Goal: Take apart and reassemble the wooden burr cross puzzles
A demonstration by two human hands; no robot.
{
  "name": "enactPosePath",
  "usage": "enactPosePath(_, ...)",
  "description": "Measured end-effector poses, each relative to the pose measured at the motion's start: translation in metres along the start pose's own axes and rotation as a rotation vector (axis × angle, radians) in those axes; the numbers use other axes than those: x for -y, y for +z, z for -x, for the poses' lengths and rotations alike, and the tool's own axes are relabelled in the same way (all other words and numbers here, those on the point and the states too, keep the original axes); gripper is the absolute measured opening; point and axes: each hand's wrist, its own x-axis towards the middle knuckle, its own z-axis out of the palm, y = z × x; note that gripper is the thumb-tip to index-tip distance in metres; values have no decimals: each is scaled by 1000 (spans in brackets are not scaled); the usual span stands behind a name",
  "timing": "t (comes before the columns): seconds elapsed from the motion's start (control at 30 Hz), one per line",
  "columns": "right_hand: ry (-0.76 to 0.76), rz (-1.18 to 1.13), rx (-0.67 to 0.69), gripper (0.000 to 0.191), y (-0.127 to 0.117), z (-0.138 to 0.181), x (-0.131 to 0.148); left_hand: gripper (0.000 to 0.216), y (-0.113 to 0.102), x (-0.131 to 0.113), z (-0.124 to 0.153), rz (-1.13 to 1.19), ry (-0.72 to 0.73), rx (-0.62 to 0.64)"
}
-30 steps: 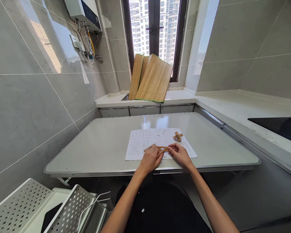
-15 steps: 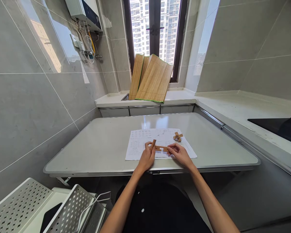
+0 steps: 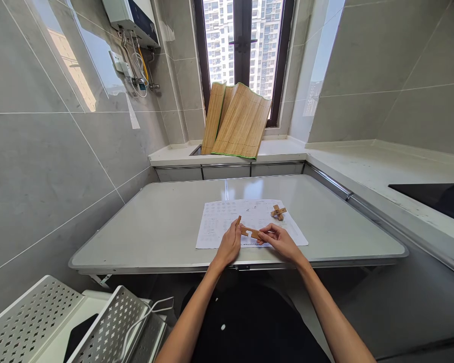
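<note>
Low over the white printed sheet [image 3: 219,222], my left hand [image 3: 230,244] is closed on a short brown wooden piece [image 3: 238,220] whose tip pokes up past the fingers. My right hand [image 3: 278,239] pinches the right end of a flat notched wooden strip [image 3: 250,233]. The strip's left end meets the left hand; whether it joins the other piece there is hidden. Farther back on the sheet, at its right, lies a cross-shaped cluster of wooden pieces [image 3: 278,213], touched by neither hand.
The sheet lies on a white folding table [image 3: 136,227]. Behind it, a bamboo mat [image 3: 242,121] leans at the window on the ledge. A counter [image 3: 355,161] with a black item runs along the right. Perforated white racks [image 3: 109,317] and a cable stand at the lower left.
The notched strip has tilted, its right end now lower, and shifted slightly left with my right hand. The piece in my left hand has turned more upright. The cross-shaped cluster stays put.
</note>
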Motion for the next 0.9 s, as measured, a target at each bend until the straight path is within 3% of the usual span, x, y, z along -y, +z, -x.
enactPosePath(0.3, -12, -42, 44, 48, 0, 1, 1, 53, 2, 7, -1, 8, 0, 11)
enactPosePath(0.9, -15, -23, -14, 50, 1, 2, 4, 60, -1, 8, -1, 52, 39, 85)
